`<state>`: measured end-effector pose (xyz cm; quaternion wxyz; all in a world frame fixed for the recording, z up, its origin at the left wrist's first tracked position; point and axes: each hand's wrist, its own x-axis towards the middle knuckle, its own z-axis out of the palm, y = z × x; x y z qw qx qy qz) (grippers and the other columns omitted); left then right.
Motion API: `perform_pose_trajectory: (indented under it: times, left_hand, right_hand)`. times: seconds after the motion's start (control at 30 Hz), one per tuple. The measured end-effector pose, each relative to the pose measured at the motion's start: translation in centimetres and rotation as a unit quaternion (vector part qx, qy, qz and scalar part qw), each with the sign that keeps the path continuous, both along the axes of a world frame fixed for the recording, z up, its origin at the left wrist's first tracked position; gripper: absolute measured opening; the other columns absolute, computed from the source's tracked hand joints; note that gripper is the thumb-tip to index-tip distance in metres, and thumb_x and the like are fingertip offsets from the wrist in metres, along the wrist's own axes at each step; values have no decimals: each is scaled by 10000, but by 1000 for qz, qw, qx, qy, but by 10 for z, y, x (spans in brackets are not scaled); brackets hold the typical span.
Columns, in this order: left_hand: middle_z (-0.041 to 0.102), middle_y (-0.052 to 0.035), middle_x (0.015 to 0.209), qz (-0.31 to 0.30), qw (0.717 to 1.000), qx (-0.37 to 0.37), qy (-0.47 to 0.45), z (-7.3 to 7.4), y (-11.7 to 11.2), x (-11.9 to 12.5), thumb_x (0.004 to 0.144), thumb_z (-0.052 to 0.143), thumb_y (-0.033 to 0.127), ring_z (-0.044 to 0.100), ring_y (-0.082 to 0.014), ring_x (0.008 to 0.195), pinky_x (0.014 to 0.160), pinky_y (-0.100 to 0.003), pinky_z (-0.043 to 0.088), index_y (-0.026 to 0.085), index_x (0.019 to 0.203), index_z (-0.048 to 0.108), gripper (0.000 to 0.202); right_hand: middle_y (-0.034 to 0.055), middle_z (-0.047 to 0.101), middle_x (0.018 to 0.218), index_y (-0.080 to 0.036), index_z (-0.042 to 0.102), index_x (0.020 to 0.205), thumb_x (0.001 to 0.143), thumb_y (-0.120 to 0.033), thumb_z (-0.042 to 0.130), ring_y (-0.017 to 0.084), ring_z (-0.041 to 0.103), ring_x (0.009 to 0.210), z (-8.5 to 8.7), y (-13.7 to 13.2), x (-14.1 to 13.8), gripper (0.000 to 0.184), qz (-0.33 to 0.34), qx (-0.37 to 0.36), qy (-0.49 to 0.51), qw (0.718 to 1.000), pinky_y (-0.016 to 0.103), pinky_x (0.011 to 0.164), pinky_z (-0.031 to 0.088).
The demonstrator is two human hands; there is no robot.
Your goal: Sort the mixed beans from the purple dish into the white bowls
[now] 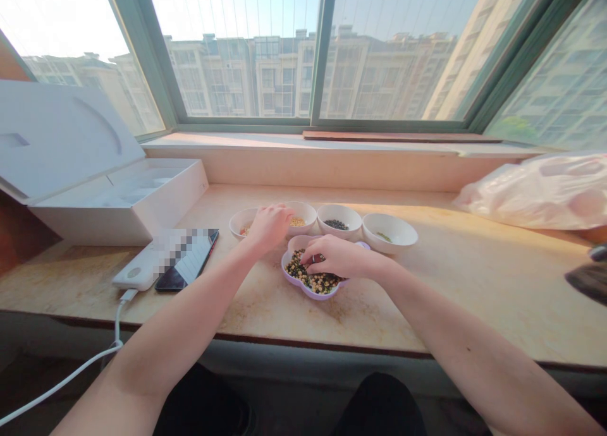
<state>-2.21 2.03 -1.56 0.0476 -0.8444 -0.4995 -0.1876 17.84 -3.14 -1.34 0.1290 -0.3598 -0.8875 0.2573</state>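
Right hand [334, 257] in from the lower right, forearm slanted over the counter [474, 278], wrist bent, palm down. Thumb and fingertips pinched together down in the mixed beans [318, 282] of the purple bowl [313, 296], near the counter's front edge.

Left hand [270, 226] stretched further forward, knuckles up, fingers loosely curled under, hanging over the gap between the first white bowl [241, 218] and the second white bowl [306, 211]. Hard to tell whether anything is inside that curl.

Just behind the purple bowl, four white bowls in a row. To the left, a phone [187, 262].
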Motion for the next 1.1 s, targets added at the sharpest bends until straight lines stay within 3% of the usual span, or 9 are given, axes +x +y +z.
perform_pose_trajectory:
  times: [0.23, 0.47, 0.67, 0.9, 1.1]
  left_hand:
    - [759, -97, 1230, 13, 999, -2, -40, -4, 1, 1, 1021, 432, 199, 695, -266, 1110, 962, -398, 496, 207, 1220, 759, 383]
    - [752, -98, 1260, 12, 998, -8, -67, -2, -1, 3, 1005, 467, 199, 698, -266, 1114, 999, -408, 496, 201, 1258, 744, 375]
    - [757, -100, 1232, 1, 996, 3, -88, -3, -1, 2, 1009, 463, 197, 698, -268, 1101, 1003, -418, 490, 196, 1189, 764, 350]
    - [769, -89, 1108, -8, 997, 9, -80, 0, -2, 1, 1013, 464, 189, 701, -248, 1018, 938, -380, 498, 198, 1095, 781, 327]
    - [772, -88, 1115, -26, 993, 8, -119, 0, -2, 2, 1025, 466, 193, 709, -244, 1017, 934, -380, 513, 185, 1091, 783, 323]
  right_hand:
    - [45, 818, 994, -194, 846, 969, 858, -149, 680, 220, 724, 921, -3, 4, 1, 205, 6, -11, -54, 998, 306, 826, 535]
    - [43, 822, 978, -208, 849, 943, 858, -154, 660, 220, 736, 889, -4, 4, 2, 214, 2, -10, -41, 999, 304, 789, 540]
    - [30, 827, 944, -229, 845, 898, 850, -176, 656, 211, 750, 874, 1, 3, 5, 202, -45, -21, 26, 998, 305, 843, 551]
    - [50, 817, 925, -199, 813, 883, 810, -235, 692, 217, 747, 885, 0, 11, 11, 145, -75, -119, 147, 979, 328, 826, 567]
    - [62, 797, 873, -184, 699, 963, 783, -304, 781, 164, 679, 731, 4, 14, 14, 231, -127, -214, 227, 941, 280, 650, 516]
